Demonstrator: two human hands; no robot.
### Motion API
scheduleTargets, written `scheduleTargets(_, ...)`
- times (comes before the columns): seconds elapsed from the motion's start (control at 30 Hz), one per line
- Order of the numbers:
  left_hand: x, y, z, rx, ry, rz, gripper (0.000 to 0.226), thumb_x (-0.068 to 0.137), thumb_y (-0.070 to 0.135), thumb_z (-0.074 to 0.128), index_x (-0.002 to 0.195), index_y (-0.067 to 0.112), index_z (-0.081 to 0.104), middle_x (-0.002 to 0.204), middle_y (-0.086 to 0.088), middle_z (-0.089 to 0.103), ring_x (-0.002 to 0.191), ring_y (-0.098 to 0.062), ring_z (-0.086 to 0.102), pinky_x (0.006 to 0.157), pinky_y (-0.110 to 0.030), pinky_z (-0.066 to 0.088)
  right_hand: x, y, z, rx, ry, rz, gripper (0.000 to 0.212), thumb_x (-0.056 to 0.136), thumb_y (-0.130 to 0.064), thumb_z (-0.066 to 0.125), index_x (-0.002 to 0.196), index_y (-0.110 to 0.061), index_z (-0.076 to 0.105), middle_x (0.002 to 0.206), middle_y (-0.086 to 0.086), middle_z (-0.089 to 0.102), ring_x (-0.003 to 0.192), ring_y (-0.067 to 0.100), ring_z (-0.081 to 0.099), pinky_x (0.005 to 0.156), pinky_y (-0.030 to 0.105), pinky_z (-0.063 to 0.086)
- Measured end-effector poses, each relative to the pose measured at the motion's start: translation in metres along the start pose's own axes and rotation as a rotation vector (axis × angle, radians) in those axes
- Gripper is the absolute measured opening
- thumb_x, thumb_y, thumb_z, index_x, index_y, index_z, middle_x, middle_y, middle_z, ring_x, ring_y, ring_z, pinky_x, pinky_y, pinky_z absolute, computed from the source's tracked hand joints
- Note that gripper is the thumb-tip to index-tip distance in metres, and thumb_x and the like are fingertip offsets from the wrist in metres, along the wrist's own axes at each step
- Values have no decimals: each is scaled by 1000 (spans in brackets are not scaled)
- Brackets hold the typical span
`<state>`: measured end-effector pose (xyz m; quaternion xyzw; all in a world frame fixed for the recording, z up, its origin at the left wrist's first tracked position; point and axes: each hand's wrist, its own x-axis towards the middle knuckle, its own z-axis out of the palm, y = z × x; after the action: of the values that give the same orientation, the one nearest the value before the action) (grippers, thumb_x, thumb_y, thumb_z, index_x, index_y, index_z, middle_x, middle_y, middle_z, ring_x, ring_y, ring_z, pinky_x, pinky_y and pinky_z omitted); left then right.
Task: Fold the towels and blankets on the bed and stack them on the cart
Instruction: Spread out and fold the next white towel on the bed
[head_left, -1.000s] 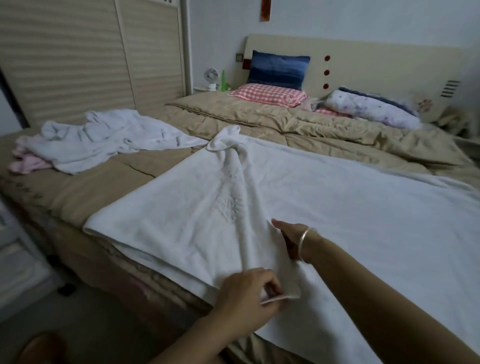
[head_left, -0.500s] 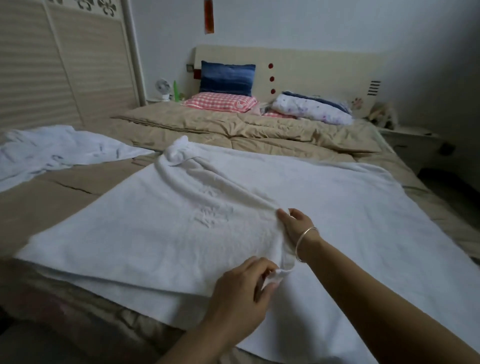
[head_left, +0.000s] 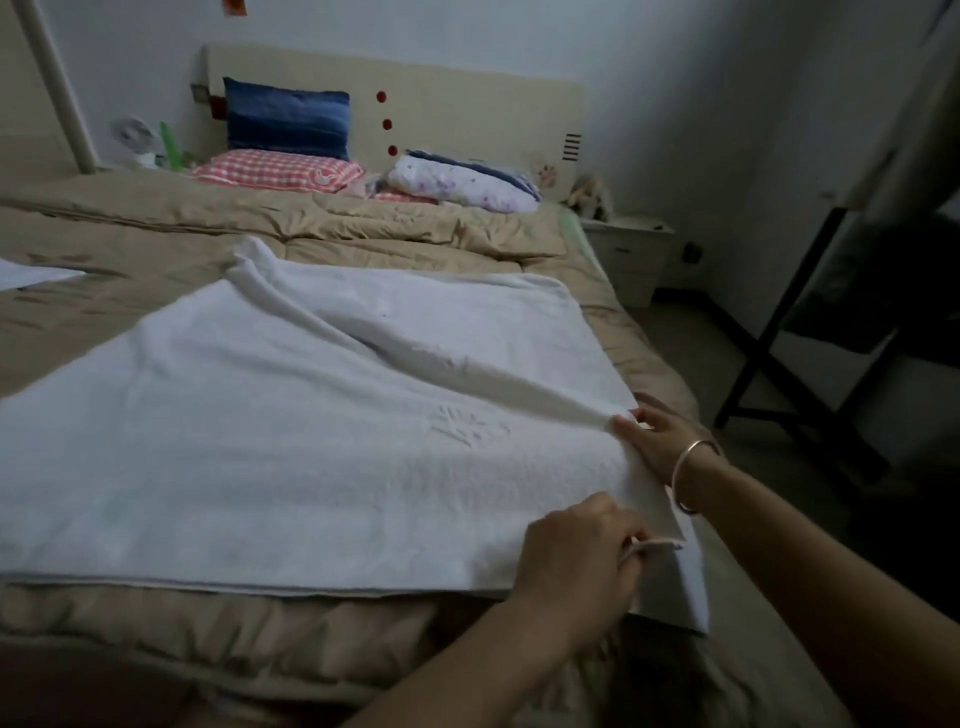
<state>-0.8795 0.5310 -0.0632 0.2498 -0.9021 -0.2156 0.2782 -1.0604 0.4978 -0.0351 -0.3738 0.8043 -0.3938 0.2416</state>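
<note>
White terry towel (head_left: 311, 441) lay spread over the near part of the bed (head_left: 234, 634), filling the centre and left of the frame. It was doubled over, and we saw two layers along the near edge. A raised crease ran from the towel's bunched far corner, upper centre-left, down to the right edge. We noted a faint embossed motif near the middle.

The left hand (head_left: 576, 561), lower centre-right, had its fingers curled and pinched the near right corner of the top layer, with a bit of hem sticking out past the fingertips. The right hand (head_left: 660, 441), just above it at the towel's right edge, pinched the end of the crease between thumb and fingers. A metal bangle (head_left: 691, 475) sat on that wrist. Both forearms came in from the bottom right.

Under the towel we saw a tan quilt (head_left: 156, 244), rumpled toward the head of the bed. At the upper centre a blue pillow (head_left: 285, 124) leaned on the cream headboard (head_left: 467, 109), a pink checked pillow (head_left: 280, 170) lay in front of it, and a floral pillow (head_left: 457, 182) lay to the right. A small fan (head_left: 132, 136) and a green bottle (head_left: 169, 145) stood at the upper left. A second white cloth (head_left: 31, 273) poked in at the left edge. A white nightstand (head_left: 628, 249) stood right of the bed, and a black-legged frame (head_left: 779, 338) stood at the far right, too dark for us to identify.
</note>
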Motion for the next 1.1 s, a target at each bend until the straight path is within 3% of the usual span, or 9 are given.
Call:
scheduleTargets(0.13,-21,-13,27,10,-10,-27,23,90,40,58,109,27,62,103,8,58,92,-10,55,72,-22,40,-11,32,14,-18,-10,41,31,94,-29,58,108,-2,65,109,17,65,86,23,57,82,33,49)
scheduleTargets(0.23,-36,-21,31,3,-2,10,22,88,39,59,107,27,61,101,10,58,92,-5,52,76,-21,43,-25,45,17,-118,-31,57,42,96,-36,52,106,2,64,102,17,65,93,31,60,87,39,48)
scheduleTargets(0.3,-39,-21,30,0,20,16,17,88,39,61,102,29,63,95,13,60,86,-1,54,73,-19,47,-31,56,16,-114,-24,56,37,95,-39,51,103,-6,64,99,10,63,91,26,59,88,40,49)
scheduleTargets(0.47,-35,-15,31,-22,74,19,8,85,29,70,92,28,71,86,15,63,79,0,58,67,-14,49,-37,73,17,-47,29,-65,16,90,-32,59,88,-16,59,77,0,61,75,20,58,78,40,51)
scheduleTargets(0.67,-14,13,46,-17,131,107,7,84,26,69,90,25,73,84,11,63,80,-1,55,64,-17,46,-28,70,-22,-12,137,-192,13,92,-32,59,85,-21,62,76,-5,62,70,14,57,68,32,48)
scheduleTargets(0.8,-14,4,58,23,48,104,8,84,29,67,88,28,73,85,12,62,81,-4,56,65,-23,49,-28,88,-21,-28,95,-114,14,89,-33,62,77,-27,58,76,-4,62,71,15,58,68,33,51)
scheduleTargets(0.9,-23,-8,67,32,-20,88,10,83,31,66,89,31,75,84,13,62,81,-4,55,65,-20,44,-31,106,-10,-45,61,-84,14,86,-32,67,75,-26,60,75,0,65,72,19,61,72,36,54)
scheduleTargets(1.1,-28,-14,67,11,-20,141,22,86,36,55,93,33,76,82,14,60,79,-2,53,64,-14,39,-40,106,-15,-205,50,-34,22,85,-40,66,89,-19,63,77,-9,58,75,12,56,68,27,43)
